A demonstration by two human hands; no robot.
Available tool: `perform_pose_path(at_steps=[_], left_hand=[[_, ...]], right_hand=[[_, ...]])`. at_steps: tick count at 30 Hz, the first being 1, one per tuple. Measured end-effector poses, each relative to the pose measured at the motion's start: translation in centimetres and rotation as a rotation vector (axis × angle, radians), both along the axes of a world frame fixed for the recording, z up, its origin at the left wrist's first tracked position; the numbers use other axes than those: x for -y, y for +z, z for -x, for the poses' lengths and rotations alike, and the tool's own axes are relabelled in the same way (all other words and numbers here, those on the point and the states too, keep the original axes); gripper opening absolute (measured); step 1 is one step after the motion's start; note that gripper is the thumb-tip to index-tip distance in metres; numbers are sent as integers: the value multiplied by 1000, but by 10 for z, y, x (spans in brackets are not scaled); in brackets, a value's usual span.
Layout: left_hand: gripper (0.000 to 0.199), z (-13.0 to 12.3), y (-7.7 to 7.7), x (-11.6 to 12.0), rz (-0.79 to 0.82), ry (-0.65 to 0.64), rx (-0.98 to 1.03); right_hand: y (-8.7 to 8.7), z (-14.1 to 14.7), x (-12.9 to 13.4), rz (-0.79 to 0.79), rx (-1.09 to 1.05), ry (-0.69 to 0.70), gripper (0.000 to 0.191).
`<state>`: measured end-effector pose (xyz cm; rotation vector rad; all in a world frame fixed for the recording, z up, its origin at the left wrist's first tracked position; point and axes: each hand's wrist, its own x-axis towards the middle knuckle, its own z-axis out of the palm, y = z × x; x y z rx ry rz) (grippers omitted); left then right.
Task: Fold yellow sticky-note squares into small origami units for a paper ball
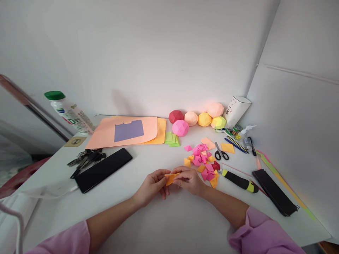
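Note:
Between my two hands, low over the table, is a small piece of folded orange paper (171,179). My left hand (153,184) pinches its left side between thumb and fingers. At the right side, my right hand (189,180) grips it with thumb and fingertips. Just beyond my right hand lies a loose heap of folded paper pieces (200,155), mostly pink with some orange and dark red. Scissors (221,153) with black handles lie right of the heap. A black and lime-green handled tool (239,180) rests close to my right forearm.
Faceted paper balls (180,128) stand against the wall, near green paper squares (172,139). Large peach sheets (106,132), a black phone (103,170), keys (86,160) and a green-capped bottle (70,111) are at left. At right are a glue bottle (242,133) and a black case (275,192).

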<state>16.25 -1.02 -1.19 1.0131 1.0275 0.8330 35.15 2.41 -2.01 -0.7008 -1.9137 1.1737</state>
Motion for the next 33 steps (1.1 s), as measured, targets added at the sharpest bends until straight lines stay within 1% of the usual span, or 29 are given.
perform_pose_path(at_steps=[2,3,6,9,12,15,18,24,30,33], left_hand=[[41,0,1,0,12,-48,-38],[40,0,1,-1,16,-60,-52],[40,0,1,-1,21,-46,-61],[42,-1,1,-1,27,-27,-40],[42,0,2,0,12,-56,-34],[40,1,3,0,-11,-83,-23],[38,1,3,0,-8,-79,-32],[35,0,3,0,5,-76,-24],[36,1,4,0,14,-98,-54],[36,1,3,0,41,-106,-66]], right_hand=[[1,0,0,69,-5,-10,16],[2,0,1,79,-3,-22,16],[6,2,1,80,17,-66,14],[8,3,2,179,25,-66,14],[7,4,2,245,24,-81,14],[4,4,2,235,29,-109,14],[4,5,2,230,29,-115,16],[4,5,2,323,-25,-78,20],[3,5,3,236,-36,-53,14],[3,4,2,259,-43,-50,14]])
